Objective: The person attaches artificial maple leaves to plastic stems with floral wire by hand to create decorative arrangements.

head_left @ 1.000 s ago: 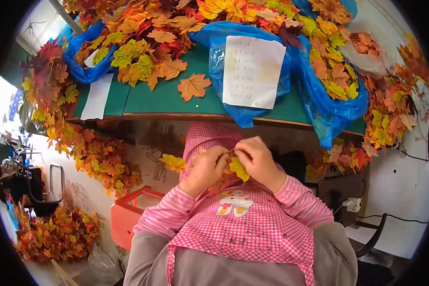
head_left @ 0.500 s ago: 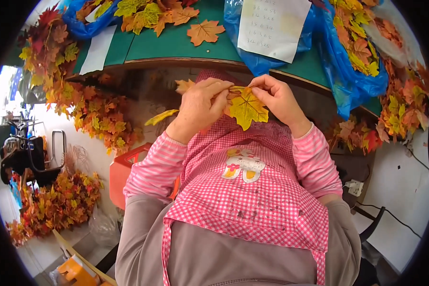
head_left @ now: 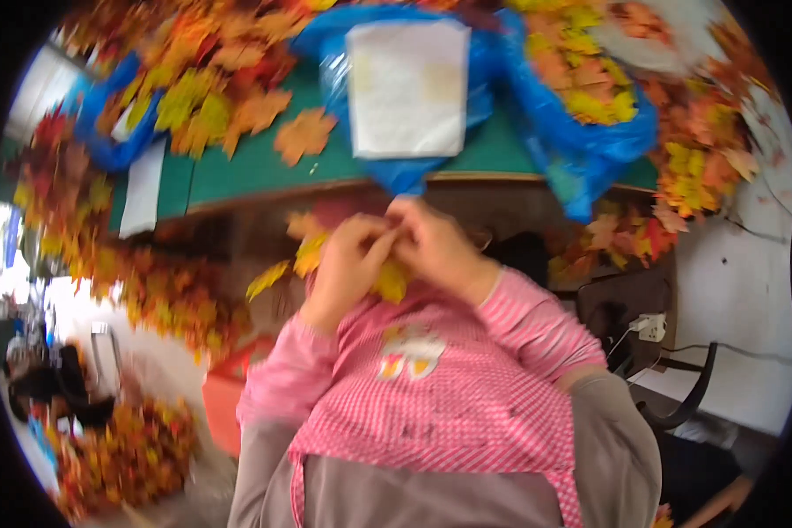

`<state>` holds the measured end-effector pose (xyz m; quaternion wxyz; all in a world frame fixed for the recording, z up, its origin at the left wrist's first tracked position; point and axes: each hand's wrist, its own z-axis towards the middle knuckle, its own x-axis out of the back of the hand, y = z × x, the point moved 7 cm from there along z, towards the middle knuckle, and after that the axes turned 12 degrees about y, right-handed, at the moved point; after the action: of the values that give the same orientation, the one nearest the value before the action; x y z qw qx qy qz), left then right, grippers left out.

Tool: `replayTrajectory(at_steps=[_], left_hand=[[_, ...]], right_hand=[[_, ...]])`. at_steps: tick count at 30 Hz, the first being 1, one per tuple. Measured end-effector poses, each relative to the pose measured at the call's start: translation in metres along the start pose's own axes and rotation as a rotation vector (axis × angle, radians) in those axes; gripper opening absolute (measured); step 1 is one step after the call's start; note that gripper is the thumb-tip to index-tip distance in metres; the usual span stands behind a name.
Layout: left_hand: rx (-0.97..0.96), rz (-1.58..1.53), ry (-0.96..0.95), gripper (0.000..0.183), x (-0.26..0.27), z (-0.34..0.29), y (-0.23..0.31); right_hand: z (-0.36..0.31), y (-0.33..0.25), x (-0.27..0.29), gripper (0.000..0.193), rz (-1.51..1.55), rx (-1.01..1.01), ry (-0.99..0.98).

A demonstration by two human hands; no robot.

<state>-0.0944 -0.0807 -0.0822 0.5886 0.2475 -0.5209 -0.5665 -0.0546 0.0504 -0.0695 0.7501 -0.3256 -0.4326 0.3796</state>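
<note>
The pink apron (head_left: 475, 414) is worn nearest, below the table (head_left: 238, 180). Just short of the table's front edge, the hands have been drawn together: the yellow leaf (head_left: 391, 282), shown face-on half a second ago, is now mostly covered there, so the handling seems centred on stem ends. More leaves (head_left: 308, 255) are grasped by the left hand (head_left: 348, 264), its thumb and forefinger pinched, its knuckles turned toward the table. The right hand (head_left: 440, 246) is slanted up toward the table, fingers bent; whether they are closed on anything cannot be told through blur. On the table, an orange leaf (head_left: 304, 135) is seen; over its edge, a blue bag (head_left: 396, 171) is draped.
</note>
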Motion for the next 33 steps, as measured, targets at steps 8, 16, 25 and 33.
replayTrajectory(at_steps=[8, 16, 25, 33], left_hand=[[-0.199, 0.193, 0.015, 0.008, 0.001, -0.008, 0.013], [-0.210, 0.224, 0.034, 0.007, -0.010, -0.021, -0.039], [-0.157, 0.272, 0.038, 0.008, -0.018, -0.022, -0.056], [-0.086, 0.252, 0.014, 0.008, -0.018, -0.016, -0.060]], right_hand=[[-0.013, 0.020, 0.008, 0.046, -0.328, 0.169, -0.171], [0.054, 0.011, 0.140, 0.021, 0.140, -0.345, -0.211], [0.101, 0.091, 0.243, 0.021, -0.975, -0.044, -0.133], [0.196, 0.029, 0.243, 0.020, -0.832, 0.024, 0.078]])
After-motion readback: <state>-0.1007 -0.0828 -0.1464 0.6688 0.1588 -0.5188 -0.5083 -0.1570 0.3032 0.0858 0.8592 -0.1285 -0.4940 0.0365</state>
